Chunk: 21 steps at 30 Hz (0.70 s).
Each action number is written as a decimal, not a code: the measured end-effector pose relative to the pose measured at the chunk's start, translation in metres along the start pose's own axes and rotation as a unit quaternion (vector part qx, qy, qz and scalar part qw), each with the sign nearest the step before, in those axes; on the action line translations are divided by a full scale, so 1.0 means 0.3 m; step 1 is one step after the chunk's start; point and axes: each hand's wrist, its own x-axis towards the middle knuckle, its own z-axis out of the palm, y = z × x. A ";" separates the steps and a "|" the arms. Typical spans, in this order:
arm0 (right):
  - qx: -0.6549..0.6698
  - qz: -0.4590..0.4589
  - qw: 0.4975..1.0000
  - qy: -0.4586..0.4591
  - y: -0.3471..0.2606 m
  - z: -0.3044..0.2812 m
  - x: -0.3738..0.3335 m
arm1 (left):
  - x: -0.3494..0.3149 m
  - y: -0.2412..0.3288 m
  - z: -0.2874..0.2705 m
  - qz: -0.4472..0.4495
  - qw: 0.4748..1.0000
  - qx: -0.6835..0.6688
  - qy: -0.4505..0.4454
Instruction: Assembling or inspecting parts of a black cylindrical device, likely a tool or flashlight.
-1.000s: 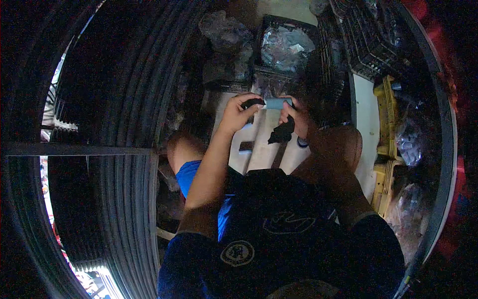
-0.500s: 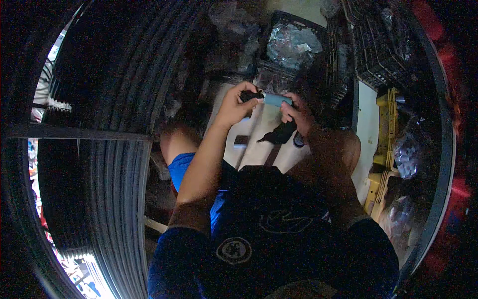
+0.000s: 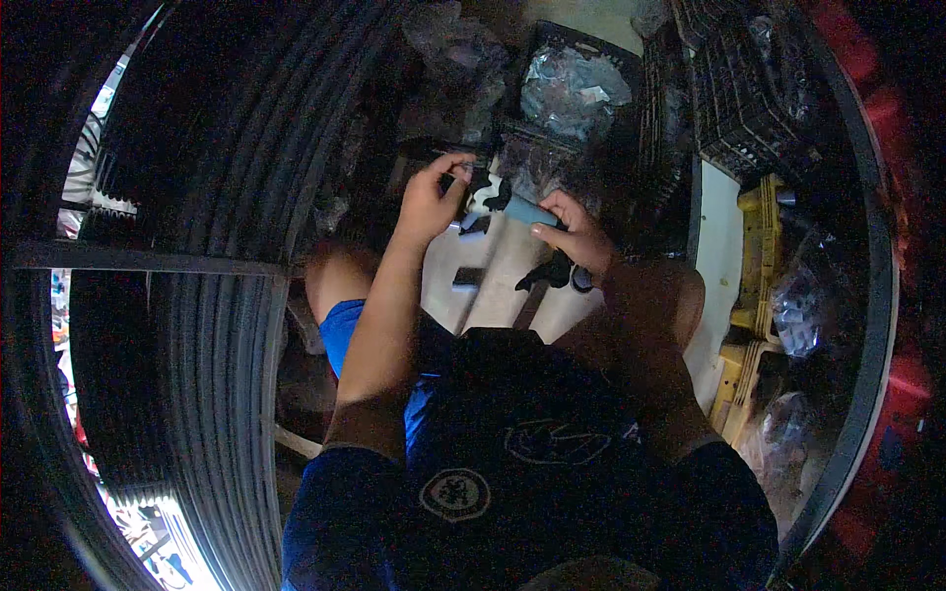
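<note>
Between my hands is a short blue-grey tube [image 3: 530, 213], tilted with its right end lower. A black and white curled piece [image 3: 488, 193] sits at its left end; whether it is film or cloth I cannot tell. My right hand [image 3: 579, 236] grips the tube's right end with thumb and fingers. My left hand [image 3: 436, 200] is bent beside the black and white piece, fingertips closed together; what lies in them is too dark to make out. Below my right hand a limp black piece [image 3: 545, 275] rests by a round dark ring [image 3: 582, 282].
A pale surface [image 3: 503, 271] lies between my knees. Ahead stands a black crate [image 3: 576, 37] with clear bags. More black crates [image 3: 734, 108] and yellow bins [image 3: 758, 246] line the right. Dark ridged stacks [image 3: 227, 374] fill the left behind a metal bar [image 3: 148, 261].
My left hand has drawn left, away from the tube, and more of the black and white piece shows. The tube has tilted, its right end dropping slightly with my right hand.
</note>
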 end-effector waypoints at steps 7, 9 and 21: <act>0.037 -0.007 0.999 0.011 0.040 -0.008 0.006 | -0.028 -0.018 0.011 -0.004 0.991 -0.059 -0.123; 0.025 0.013 1.000 0.010 0.044 -0.019 0.005 | -0.023 -0.030 -0.004 -0.009 0.994 -0.010 -0.113; -0.068 0.051 0.996 -0.030 -0.031 -0.071 -0.019 | -0.013 -0.080 0.055 -0.090 0.991 -0.094 -0.026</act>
